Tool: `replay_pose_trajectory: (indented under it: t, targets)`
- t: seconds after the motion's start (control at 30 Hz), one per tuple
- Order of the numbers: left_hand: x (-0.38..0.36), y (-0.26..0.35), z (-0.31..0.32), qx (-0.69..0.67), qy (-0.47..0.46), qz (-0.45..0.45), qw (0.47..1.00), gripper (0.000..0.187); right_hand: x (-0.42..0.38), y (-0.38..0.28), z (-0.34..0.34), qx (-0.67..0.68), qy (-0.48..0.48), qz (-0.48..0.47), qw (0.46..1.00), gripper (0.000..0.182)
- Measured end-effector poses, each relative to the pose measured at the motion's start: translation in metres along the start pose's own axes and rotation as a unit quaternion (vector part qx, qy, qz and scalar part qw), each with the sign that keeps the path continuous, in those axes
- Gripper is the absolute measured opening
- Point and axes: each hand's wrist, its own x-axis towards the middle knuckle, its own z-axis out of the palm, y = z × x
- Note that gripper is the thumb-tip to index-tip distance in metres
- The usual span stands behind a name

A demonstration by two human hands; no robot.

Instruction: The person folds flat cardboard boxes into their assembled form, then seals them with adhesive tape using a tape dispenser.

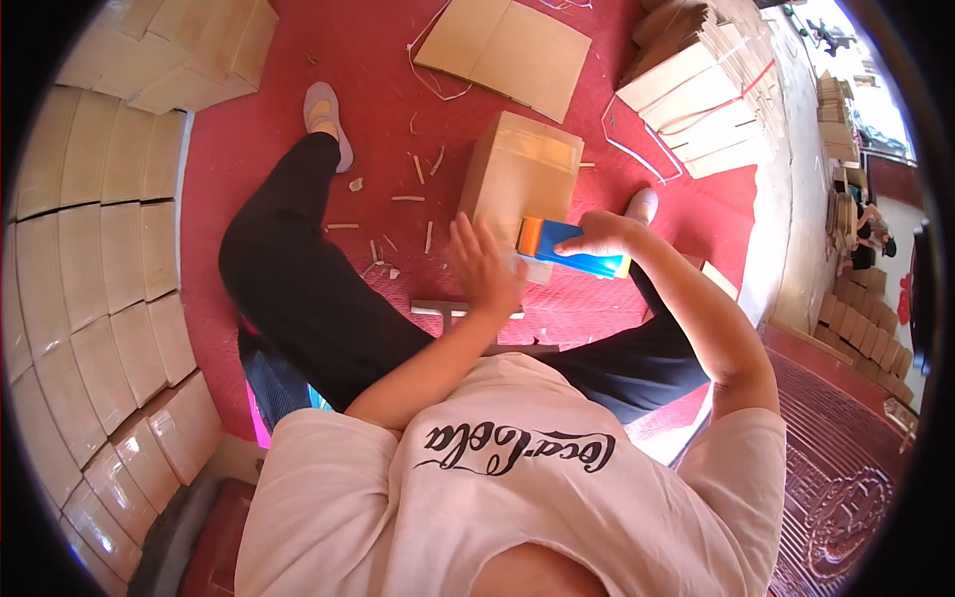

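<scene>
A brown cardboard box (pixel 503 179) sits on the red floor between my legs, with shiny clear tape across its top. My right hand (pixel 603 237) is wrapped round a blue tape dispenser (pixel 580 251), whose orange end (pixel 530 237) lies over the near part of the box. A strip of clear tape (pixel 538 270) shows at the box's near edge. My left hand (pixel 487 269) is at the near left side of the box, its fingers stretched out and slightly apart, with nothing held. The hand covers that corner of the box.
Stacked cartons (pixel 85 249) line the left side. A flat cardboard sheet (pixel 505 50) lies beyond the box, and bundled flat cardboard (pixel 701 95) stands at upper right. Cardboard scraps (pixel 408 198) and a white strap (pixel 642 154) litter the floor. In the far right background is a person (pixel 875 231).
</scene>
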Motion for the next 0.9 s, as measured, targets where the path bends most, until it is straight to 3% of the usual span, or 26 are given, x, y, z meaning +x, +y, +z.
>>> replay_pose_trajectory:
  t: [0.07, 0.1, 0.13, 0.17, 0.2, 0.53, 0.6, 0.83, 0.9]
  targets:
    - [-0.021, 0.019, 0.001, 0.048, -0.118, -0.068, 0.990, 0.104, -0.002, 0.000, 0.002, 0.007, 0.006, 0.004, 1.000, 0.072]
    - [-0.023, 0.017, 0.019, 0.052, -0.099, -0.075, 0.991, 0.125, -0.001, 0.002, 0.003, 0.016, 0.015, -0.009, 1.000, 0.070]
    - [-0.022, 0.023, 0.022, 0.057, -0.095, -0.070, 0.991, 0.125, -0.002, 0.002, 0.005, 0.026, 0.023, -0.022, 0.999, 0.068]
    - [-0.021, 0.030, 0.025, 0.080, -0.104, -0.101, 0.986, 0.128, -0.007, 0.003, 0.007, 0.038, 0.038, -0.055, 0.997, 0.082]
    - [-0.020, 0.035, 0.027, 0.102, -0.113, -0.133, 0.979, 0.132, -0.009, 0.005, 0.008, 0.040, 0.043, -0.059, 0.997, 0.082]
    - [-0.021, 0.043, 0.033, 0.143, -0.093, -0.125, 0.977, 0.132, -0.025, 0.025, 0.019, 0.092, 0.089, -0.135, 0.983, 0.079]
    - [-0.021, 0.044, 0.035, 0.133, -0.102, -0.137, 0.976, 0.128, -0.024, 0.029, 0.021, 0.083, 0.061, -0.081, 0.991, 0.067]
    - [-0.021, 0.042, 0.037, 0.137, -0.112, -0.128, 0.976, 0.131, -0.020, 0.068, 0.032, 0.099, 0.065, -0.118, 0.986, 0.071]
    - [-0.021, 0.037, 0.042, 0.135, -0.072, -0.095, 0.984, 0.132, -0.017, 0.093, 0.035, 0.104, 0.047, -0.122, 0.986, 0.070]
